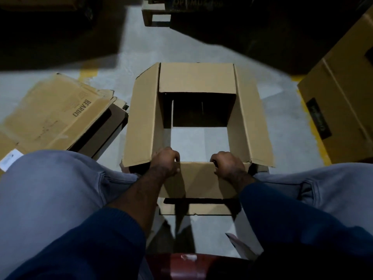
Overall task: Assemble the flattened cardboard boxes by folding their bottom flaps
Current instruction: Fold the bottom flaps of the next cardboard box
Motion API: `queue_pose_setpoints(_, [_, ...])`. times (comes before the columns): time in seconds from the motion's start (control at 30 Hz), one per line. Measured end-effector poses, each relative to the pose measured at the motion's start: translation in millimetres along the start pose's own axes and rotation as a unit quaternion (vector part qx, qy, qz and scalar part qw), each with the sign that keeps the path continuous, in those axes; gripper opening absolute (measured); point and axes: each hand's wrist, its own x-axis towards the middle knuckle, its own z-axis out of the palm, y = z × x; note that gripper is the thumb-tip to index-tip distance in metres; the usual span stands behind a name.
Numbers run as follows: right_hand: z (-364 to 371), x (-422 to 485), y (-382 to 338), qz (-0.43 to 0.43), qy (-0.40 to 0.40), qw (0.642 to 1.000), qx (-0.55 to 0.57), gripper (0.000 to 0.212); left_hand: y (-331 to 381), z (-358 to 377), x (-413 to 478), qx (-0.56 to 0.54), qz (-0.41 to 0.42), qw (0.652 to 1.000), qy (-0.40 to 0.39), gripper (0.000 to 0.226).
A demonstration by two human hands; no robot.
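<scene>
Both blue-sleeved forearms were held forward between the bent knees. The left hand (165,161) and right hand (228,165) were curled, knuckles up, over the top edge of the near box flap (198,178).

A dim warehouse or storeroom: bare grey concrete floor (201,47) with yellow painted lines (320,142), flattened cardboard boxes (58,112) and stacked cartons (341,98) around.

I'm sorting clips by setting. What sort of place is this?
Likely a warehouse or packing area: bare concrete floor with a yellow line, flat cartons piled left of the open box, another box at the right.
</scene>
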Motion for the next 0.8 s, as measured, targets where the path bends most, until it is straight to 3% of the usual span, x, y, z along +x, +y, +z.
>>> queue_pose_setpoints(0.3, [-3,2,3,0.074,0.015,0.997,0.009,0.018,1,-1,0,0.058,-0.046,0.997,0.008,0.023])
queue_pose_setpoints(0.47, [-1,8,1,0.099,0.02,0.995,0.028,0.012,-5,3,-2,0.088,-0.087,0.991,0.047,0.037])
queue_pose_setpoints(0.53, [0,12,3,0.105,0.025,0.994,0.035,0.011,-6,4,-1,0.041,-0.106,0.992,0.058,0.055])
queue_pose_setpoints(0.63, [-1,19,7,0.108,0.004,0.992,0.067,0.014,-9,7,4,-0.072,-0.161,0.983,0.045,0.102])
queue_pose_setpoints(0.8, [-21,33,19,0.157,-0.113,0.969,0.156,0.029,-16,8,10,-0.222,-0.179,0.958,0.014,0.145])
